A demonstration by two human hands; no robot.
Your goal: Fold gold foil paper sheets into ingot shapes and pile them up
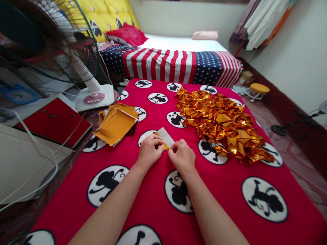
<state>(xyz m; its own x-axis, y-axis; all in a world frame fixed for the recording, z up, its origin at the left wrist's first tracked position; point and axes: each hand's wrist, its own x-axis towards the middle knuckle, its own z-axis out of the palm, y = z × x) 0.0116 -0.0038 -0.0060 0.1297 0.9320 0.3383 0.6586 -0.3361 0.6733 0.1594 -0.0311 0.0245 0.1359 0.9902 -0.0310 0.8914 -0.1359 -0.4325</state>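
Between my hands, just above or on the red cloth, is a small sheet of gold foil paper [165,136], its pale back showing and a gold strip along its near left side. My left hand [151,149] pinches its left edge with curled fingers. At the lower right corner, my right hand [182,155] grips it between thumb and fingers. A loose stack of gold foil sheets [116,124] lies to the left. On the right spreads a large heap of folded gold foil pieces [219,122], set close together in rough rows.
The table wears a red cloth with round monkey prints [217,200]. A fan [95,95] stands at its left, beside a red board [55,120] and white cables. Beyond is a bed [163,66] with a flag-patterned cover. A yellow stool [259,89] stands on the floor at right.
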